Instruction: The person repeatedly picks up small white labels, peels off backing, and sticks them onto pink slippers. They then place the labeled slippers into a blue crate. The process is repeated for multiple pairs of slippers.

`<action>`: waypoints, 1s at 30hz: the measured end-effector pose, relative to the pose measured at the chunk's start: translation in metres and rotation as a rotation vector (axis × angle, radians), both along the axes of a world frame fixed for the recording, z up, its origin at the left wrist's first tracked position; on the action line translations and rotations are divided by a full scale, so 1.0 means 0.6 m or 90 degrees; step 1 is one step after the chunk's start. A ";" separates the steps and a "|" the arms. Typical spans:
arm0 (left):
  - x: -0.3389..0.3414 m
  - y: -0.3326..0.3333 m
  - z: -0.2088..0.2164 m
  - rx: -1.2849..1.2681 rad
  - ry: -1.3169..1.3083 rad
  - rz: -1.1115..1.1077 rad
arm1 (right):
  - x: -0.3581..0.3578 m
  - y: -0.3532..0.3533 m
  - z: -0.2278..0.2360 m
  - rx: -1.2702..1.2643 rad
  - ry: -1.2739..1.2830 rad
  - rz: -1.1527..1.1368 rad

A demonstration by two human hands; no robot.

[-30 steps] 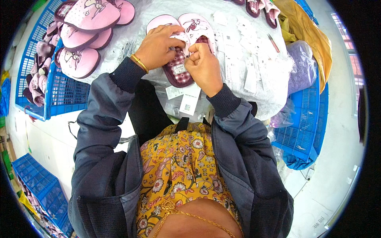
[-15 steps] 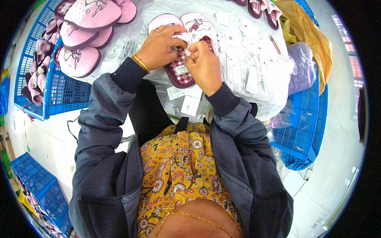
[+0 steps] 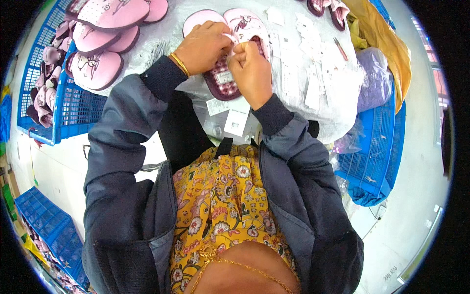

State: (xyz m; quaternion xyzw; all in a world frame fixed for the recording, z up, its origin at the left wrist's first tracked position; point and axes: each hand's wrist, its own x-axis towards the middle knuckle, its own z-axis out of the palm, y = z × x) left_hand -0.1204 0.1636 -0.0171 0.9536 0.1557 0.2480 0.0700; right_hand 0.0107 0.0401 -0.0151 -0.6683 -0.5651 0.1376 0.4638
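Observation:
A pair of pink slippers (image 3: 248,24) with printed uppers and maroon checked insoles lies side by side on the plastic-covered table. My left hand (image 3: 204,49) rests over the left slipper, its fingers bent inward at the inner edge. Right beside it, my right hand (image 3: 250,73) is closed in a pinch between the two slippers. Fingertips of both hands meet near the slipper openings; whatever small thing they pinch is hidden. One insole bears a pale label (image 3: 224,78). Just below the toes-away pair, a white tag (image 3: 236,121) lies at the table's near edge.
More pink slippers (image 3: 96,68) are piled at the table's left, by a blue crate (image 3: 81,110) filled with slippers. Paper tags (image 3: 312,90) and a red pen-like tool (image 3: 340,48) lie right. Another blue crate (image 3: 369,161) stands beyond the right edge, beside a purple bag (image 3: 372,73).
My left hand has turned and closed more, its fingers drawing nearer to the right hand. The right hand has shifted slightly upward. The slippers stay in nearly the same place.

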 end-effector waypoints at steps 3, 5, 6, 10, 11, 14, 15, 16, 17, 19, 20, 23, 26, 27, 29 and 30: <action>0.004 -0.002 0.002 0.087 0.049 -0.011 | 0.010 -0.008 0.001 0.003 0.074 0.005; 0.006 0.003 0.002 0.102 0.112 0.002 | 0.020 -0.023 0.008 -0.006 0.118 0.014; 0.006 0.005 0.003 0.101 0.115 0.004 | 0.024 -0.041 0.021 -0.025 0.130 0.013; 0.005 0.007 -0.001 0.051 0.059 0.021 | 0.048 -0.150 0.025 -0.107 0.084 -0.040; 0.004 0.007 0.003 0.018 0.057 0.022 | 0.046 -0.172 0.026 -0.152 0.116 -0.059; 0.004 0.005 -0.001 -0.026 0.023 0.034 | 0.033 -0.203 0.009 -0.213 0.080 -0.032; 0.004 0.003 -0.001 -0.022 0.012 0.037 | 0.022 -0.203 0.006 -0.235 0.077 -0.037; 0.002 0.003 -0.001 -0.017 0.000 0.040 | 0.015 -0.200 0.000 -0.218 0.074 -0.044; 0.003 0.009 -0.007 0.006 0.001 0.020 | 0.012 -0.195 -0.011 -0.201 0.070 -0.050; 0.005 0.006 -0.012 0.029 -0.029 0.012 | 0.005 -0.186 -0.036 -0.151 0.057 -0.070; 0.006 0.005 -0.014 0.043 -0.044 0.009 | 0.001 -0.181 -0.052 -0.118 0.131 -0.078; 0.008 0.006 -0.016 0.066 -0.038 0.002 | -0.013 -0.171 -0.086 -0.040 0.387 -0.094; 0.004 -0.005 -0.005 0.058 -0.051 0.006 | -0.009 -0.173 -0.077 -0.099 0.418 -0.091; 0.002 -0.006 -0.002 0.060 -0.048 0.007 | -0.006 -0.185 -0.063 -0.116 0.369 -0.084; -0.003 -0.003 -0.007 0.066 -0.002 0.004 | 0.006 -0.197 -0.010 -0.159 0.311 -0.081; -0.004 -0.001 -0.008 0.069 0.021 0.003 | 0.017 -0.200 0.017 -0.179 0.248 -0.079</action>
